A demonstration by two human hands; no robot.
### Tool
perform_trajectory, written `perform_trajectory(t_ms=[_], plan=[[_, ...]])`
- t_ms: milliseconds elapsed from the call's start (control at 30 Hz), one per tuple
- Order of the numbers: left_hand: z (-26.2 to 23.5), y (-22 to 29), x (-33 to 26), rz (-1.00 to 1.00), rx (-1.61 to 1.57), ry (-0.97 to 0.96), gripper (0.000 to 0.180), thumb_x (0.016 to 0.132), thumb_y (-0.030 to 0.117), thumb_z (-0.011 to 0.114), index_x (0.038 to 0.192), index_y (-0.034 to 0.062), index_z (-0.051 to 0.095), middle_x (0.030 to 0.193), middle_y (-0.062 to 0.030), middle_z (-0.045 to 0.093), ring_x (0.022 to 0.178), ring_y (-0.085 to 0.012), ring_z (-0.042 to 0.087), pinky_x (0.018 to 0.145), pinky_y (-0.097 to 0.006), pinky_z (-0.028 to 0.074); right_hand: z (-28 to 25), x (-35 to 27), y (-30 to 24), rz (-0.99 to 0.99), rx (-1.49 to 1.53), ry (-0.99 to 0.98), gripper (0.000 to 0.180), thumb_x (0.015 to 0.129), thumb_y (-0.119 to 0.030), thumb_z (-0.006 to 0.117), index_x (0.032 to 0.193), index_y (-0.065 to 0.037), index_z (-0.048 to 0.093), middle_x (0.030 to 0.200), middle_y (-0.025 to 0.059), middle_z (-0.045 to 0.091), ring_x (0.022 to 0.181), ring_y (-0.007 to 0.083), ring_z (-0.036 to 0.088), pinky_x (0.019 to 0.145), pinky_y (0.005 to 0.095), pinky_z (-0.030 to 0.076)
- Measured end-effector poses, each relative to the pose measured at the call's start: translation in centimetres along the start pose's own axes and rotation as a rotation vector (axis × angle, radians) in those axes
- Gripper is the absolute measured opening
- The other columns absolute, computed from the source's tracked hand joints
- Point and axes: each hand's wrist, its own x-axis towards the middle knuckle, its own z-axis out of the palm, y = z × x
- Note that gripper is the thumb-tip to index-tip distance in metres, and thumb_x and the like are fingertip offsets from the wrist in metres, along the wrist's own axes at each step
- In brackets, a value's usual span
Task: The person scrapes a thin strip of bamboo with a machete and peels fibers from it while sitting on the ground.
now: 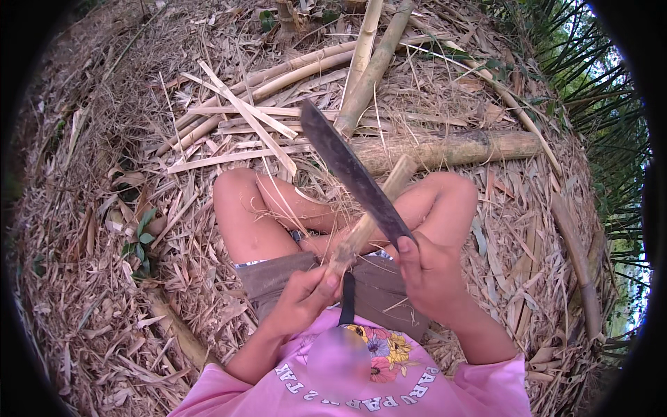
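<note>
- Sitting cross-legged on dry leaf litter, a person in a pink shirt (361, 382) and brown shorts (379, 285) works a bamboo piece (368, 221) over the lap.
- No container shows anywhere; everything lies loose on the ground.
- Left hand (302, 299) is clamped round the lower end of the bamboo piece, which slants up and right between the knees.
- A long dark blade (354, 174) crosses in front of that piece, its tip pointing up-left.
- Right hand (429, 274) is closed on the blade's lower end, thumb along it; the handle is hidden.
- Left of the blade tip lie pale split bamboo strips (243, 121).
- Beyond the knees a thick bamboo log (451, 148) lies crosswise, with thinner bamboo poles (368, 62) leaning over it.
- Green bamboo leaves (590, 90) fringe the right rim.
</note>
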Motion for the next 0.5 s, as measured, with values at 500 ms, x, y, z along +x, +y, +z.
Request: perform_trajectory(t_ms=[500], plan=[[-0.7,-0.7,-0.9,-0.050,-0.146,-0.097,0.039,0.104,0.037,0.045,0.081,0.0059,0.051,0.061,0.0051,0.041,0.050,-0.0027,0.034,0.044,-0.021,0.024,-1.1,-0.2,-2.1,0.284,0.275,-0.059,0.034,0.102,-0.025,0.049,0.083,0.001,0.062,0.059,0.0141,0.056,0.050,0.0311,0.058,0.053,0.0399,0.047]])
